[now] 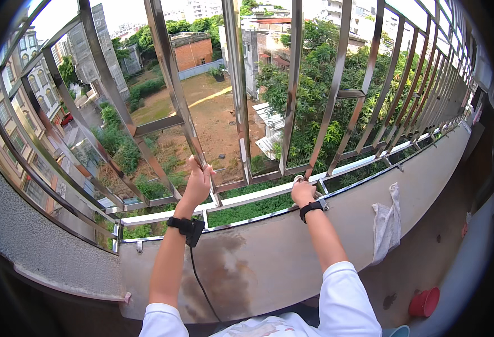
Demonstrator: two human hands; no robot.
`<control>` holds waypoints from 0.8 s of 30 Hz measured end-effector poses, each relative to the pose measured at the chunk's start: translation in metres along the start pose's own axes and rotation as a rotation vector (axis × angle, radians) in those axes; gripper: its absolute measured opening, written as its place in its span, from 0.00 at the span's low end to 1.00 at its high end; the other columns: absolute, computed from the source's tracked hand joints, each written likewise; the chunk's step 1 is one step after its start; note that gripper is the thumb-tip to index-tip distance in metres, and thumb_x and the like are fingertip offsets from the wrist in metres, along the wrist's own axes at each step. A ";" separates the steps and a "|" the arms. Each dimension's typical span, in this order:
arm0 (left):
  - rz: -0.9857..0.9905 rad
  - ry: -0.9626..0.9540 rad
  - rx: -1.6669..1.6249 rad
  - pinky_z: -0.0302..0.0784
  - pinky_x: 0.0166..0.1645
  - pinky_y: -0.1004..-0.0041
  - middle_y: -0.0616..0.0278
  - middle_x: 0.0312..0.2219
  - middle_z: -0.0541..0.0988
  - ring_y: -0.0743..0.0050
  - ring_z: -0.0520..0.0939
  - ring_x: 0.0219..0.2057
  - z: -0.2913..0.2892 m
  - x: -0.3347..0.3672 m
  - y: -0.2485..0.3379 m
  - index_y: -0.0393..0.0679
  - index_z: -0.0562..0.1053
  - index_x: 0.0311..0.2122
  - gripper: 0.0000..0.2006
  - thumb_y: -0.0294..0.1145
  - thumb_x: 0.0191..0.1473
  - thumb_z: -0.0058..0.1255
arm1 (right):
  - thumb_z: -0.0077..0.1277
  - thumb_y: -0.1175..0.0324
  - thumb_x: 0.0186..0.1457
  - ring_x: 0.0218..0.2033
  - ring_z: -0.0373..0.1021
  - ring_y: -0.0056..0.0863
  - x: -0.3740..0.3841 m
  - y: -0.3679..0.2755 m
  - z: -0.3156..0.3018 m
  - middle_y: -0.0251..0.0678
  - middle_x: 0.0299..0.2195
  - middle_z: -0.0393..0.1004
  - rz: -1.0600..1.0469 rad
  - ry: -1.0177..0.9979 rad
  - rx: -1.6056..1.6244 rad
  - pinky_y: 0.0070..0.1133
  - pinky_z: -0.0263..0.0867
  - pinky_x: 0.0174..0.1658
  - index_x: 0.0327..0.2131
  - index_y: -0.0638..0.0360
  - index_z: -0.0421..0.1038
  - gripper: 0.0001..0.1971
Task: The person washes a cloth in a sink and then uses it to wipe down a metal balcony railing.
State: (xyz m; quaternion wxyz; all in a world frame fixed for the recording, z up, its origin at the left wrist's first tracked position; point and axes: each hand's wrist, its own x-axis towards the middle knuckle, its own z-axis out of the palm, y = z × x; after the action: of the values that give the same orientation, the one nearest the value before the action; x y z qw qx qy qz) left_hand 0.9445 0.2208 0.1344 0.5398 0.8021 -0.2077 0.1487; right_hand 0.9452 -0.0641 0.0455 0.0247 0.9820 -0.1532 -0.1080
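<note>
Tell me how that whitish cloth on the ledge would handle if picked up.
The cloth is likely floppy, since it lies in loose folds. It looks thin, so probably light, though dampness can't be judged. It probably won't roll, being crumpled rather than round.

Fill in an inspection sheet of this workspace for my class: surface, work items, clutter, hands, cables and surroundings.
Surface: beige ledge with a dark, wet-looking stain.
Work items: metal grille of upright bars and crosspieces, rising beyond the ledge.
Clutter: pale cloth draped on the ledge; red bucket below, at right; pale blue container, partly cut off.
Hands: left hand at an upright bar; right hand near the foot of another; its exact grip is unclear.
Cables: black cable running down from the black device on the left wrist.
Surroundings: trees, bare earth yard and brick building outside.
</note>
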 end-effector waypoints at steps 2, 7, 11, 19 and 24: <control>-0.010 -0.008 0.097 0.65 0.30 0.73 0.59 0.23 0.61 0.71 0.69 0.23 0.000 -0.001 -0.007 0.41 0.46 0.38 0.10 0.26 0.51 0.30 | 0.33 0.66 0.48 0.38 0.64 0.31 -0.007 -0.014 0.004 0.36 0.38 0.66 -0.066 0.000 -0.080 0.27 0.58 0.36 0.38 0.54 0.64 0.14; -0.030 -0.005 0.064 0.65 0.30 0.71 0.57 0.23 0.62 0.69 0.70 0.25 0.002 0.002 -0.004 0.41 0.47 0.37 0.09 0.27 0.51 0.29 | 0.36 0.69 0.43 0.32 0.66 0.33 -0.026 -0.043 0.017 0.40 0.31 0.68 -0.425 0.170 -0.057 0.28 0.60 0.34 0.31 0.58 0.64 0.10; -0.040 0.019 0.075 0.65 0.29 0.70 0.56 0.23 0.63 0.67 0.71 0.25 0.007 0.003 -0.008 0.41 0.48 0.35 0.09 0.28 0.51 0.30 | 0.39 0.68 0.41 0.30 0.67 0.32 -0.051 -0.102 0.021 0.38 0.28 0.68 -0.628 0.209 -0.075 0.27 0.60 0.33 0.30 0.58 0.65 0.10; -0.129 -0.013 0.052 0.65 0.21 0.77 0.61 0.21 0.62 0.74 0.70 0.24 0.000 0.000 0.004 0.42 0.46 0.35 0.09 0.28 0.52 0.29 | 0.44 0.70 0.37 0.31 0.66 0.37 -0.066 -0.129 -0.010 0.42 0.28 0.68 -0.991 -0.125 0.040 0.29 0.61 0.33 0.29 0.63 0.64 0.11; -0.122 -0.031 0.044 0.65 0.31 0.74 0.59 0.22 0.62 0.73 0.69 0.25 0.007 0.001 0.012 0.39 0.44 0.38 0.12 0.28 0.52 0.29 | 0.40 0.70 0.39 0.25 0.67 0.33 -0.056 -0.115 0.015 0.38 0.24 0.68 -0.892 0.224 0.020 0.28 0.61 0.26 0.28 0.57 0.65 0.08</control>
State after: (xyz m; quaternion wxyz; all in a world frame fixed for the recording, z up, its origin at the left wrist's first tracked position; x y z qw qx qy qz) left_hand 0.9398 0.2099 0.1421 0.5268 0.8272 -0.1633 0.1073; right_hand 0.9238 0.0621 0.0330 -0.0174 0.9578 0.2871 0.0000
